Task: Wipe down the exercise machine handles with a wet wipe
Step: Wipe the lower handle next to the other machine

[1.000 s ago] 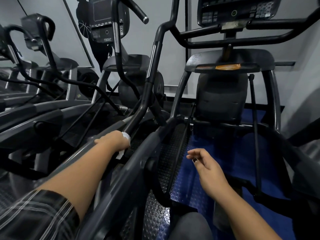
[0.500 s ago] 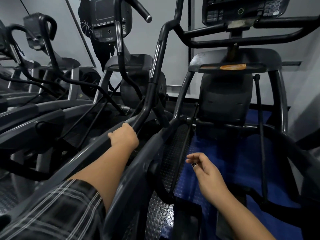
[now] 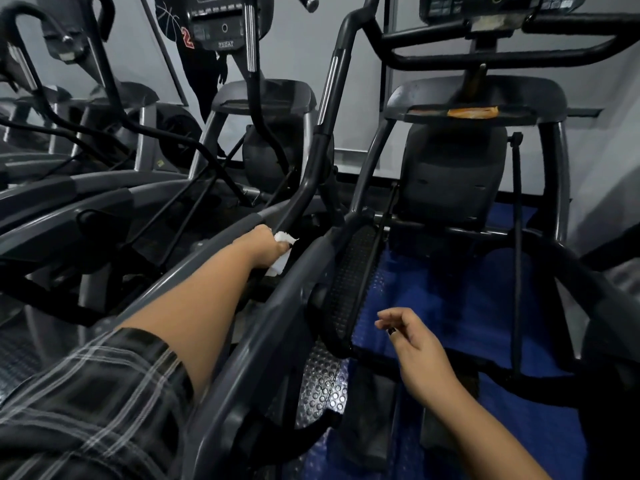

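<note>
Left hand (image 3: 268, 245) clamped round the wet wipe (image 3: 282, 256) low on the elliptical's moving handle bar (image 3: 313, 161), right hand (image 3: 420, 353) loose and empty, so probably risking a pinched wipe or knuckles near that pivot if the bar swings.

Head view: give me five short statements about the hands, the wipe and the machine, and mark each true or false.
1. The left hand holds a white wet wipe. True.
2. The wipe is pressed at the lower end of the black handle bar. True.
3. The right hand grips a handle. False: it hangs free, fingers loosely open, over the blue floor mat.
4. The left forearm is covered by a long sleeve. False: the plaid sleeve ends near the elbow.
5. An orange item lies on the machine's tray. True.
</note>
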Demonstrator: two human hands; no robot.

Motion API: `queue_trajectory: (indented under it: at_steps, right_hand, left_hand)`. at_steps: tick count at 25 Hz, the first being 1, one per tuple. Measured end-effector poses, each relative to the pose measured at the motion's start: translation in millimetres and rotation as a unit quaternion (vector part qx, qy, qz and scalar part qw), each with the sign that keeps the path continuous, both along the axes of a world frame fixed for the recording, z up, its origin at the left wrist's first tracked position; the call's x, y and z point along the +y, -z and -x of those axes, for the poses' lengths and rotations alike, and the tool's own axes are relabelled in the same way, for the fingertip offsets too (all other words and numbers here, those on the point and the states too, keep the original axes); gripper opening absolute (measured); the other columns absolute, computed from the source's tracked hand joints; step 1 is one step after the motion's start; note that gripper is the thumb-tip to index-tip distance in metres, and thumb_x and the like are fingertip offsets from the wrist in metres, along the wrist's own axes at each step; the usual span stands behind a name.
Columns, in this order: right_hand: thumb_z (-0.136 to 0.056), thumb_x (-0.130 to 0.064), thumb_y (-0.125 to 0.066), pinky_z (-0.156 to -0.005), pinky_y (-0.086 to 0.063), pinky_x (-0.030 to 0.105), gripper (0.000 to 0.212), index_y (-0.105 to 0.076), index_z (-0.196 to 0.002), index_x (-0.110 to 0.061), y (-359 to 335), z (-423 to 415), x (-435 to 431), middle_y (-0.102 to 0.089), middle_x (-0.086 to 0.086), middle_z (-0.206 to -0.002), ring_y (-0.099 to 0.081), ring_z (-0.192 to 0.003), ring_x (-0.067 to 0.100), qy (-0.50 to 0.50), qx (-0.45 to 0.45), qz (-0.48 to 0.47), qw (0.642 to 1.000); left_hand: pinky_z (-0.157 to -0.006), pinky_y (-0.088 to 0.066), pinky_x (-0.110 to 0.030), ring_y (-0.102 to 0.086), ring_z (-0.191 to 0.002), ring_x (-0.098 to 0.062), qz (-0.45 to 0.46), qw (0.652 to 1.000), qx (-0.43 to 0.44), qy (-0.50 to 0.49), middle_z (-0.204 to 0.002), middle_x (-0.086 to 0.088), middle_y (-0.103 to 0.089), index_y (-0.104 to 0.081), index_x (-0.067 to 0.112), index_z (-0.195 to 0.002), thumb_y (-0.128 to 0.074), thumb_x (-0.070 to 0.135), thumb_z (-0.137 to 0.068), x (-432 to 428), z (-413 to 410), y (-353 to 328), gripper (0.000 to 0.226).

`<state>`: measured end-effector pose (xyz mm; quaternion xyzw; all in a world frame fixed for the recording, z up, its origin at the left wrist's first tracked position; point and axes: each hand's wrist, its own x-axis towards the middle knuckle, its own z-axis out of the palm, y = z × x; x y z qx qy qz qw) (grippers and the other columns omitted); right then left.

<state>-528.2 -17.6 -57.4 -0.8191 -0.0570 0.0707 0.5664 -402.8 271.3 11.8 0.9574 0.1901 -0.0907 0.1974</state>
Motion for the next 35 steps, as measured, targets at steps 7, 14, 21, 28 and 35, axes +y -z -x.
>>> queue_trajectory:
  at_steps: [7, 14, 21, 28, 35]
  right_hand:
    - [-0.099, -0.002, -0.04, -0.061, -0.039, 0.01, 0.039, -0.054, -0.101, -0.039, -13, 38, 27, -0.064, -0.014, -0.109, -0.056, -0.075, -0.003, 0.003, -0.011, 0.002, 1.0]
    - [-0.099, -0.004, -0.042, -0.068, -0.045, 0.009, 0.038, -0.053, -0.102, -0.039, -19, 52, 50, -0.062, -0.016, -0.111, -0.059, -0.093, -0.002, 0.004, -0.007, 0.019, 1.0]
    - [-0.1, -0.003, -0.041, -0.065, -0.047, 0.012, 0.036, -0.054, -0.106, -0.036, -20, 73, 56, -0.063, -0.014, -0.11, -0.063, -0.093, 0.02, 0.036, 0.001, 0.028, 0.999]
    - [-0.098, -0.001, -0.043, -0.078, -0.049, 0.026, 0.038, -0.055, -0.103, -0.037, -13, 109, 61, -0.063, -0.014, -0.108, -0.062, -0.093, 0.01, 0.064, 0.01, 0.039, 0.997]
    - [-0.099, 0.0, -0.042, -0.071, -0.047, 0.014, 0.038, -0.056, -0.104, -0.035, -8, 125, 76, -0.064, -0.013, -0.108, -0.061, -0.095, 0.006, 0.074, 0.026, 0.026, 0.997]
  left_hand:
    - [-0.079, -0.041, -0.034, -0.058, -0.103, -0.032, -0.028, 0.999, 0.031, 0.009, -0.12, -0.014, -0.06, -0.044, 0.004, -0.131, -0.05, 0.049, -0.094, 11, 71, -3, 0.058]
    - [-0.082, -0.044, -0.036, -0.063, -0.104, -0.028, -0.31, 0.951, 0.011, 0.012, -0.112, -0.01, -0.067, -0.041, 0.006, -0.125, -0.059, 0.038, -0.092, -12, 107, 10, 0.049]
    - [-0.091, -0.046, -0.043, -0.056, -0.119, -0.038, -0.122, 0.991, -0.044, 0.018, -0.127, -0.02, -0.058, -0.037, 0.001, -0.133, -0.061, 0.031, -0.092, -16, 46, 3, 0.056]
    - [-0.089, -0.05, -0.039, -0.065, -0.102, -0.034, 0.17, 0.984, 0.03, 0.033, -0.118, -0.015, -0.066, -0.052, 0.004, -0.131, -0.057, 0.039, -0.091, 19, 50, -4, 0.053]
    - [-0.07, -0.052, -0.036, -0.065, -0.083, -0.028, 0.192, 0.981, 0.035, -0.005, -0.108, -0.011, -0.067, -0.049, 0.01, -0.126, -0.054, 0.044, -0.093, 25, 98, 7, 0.047]
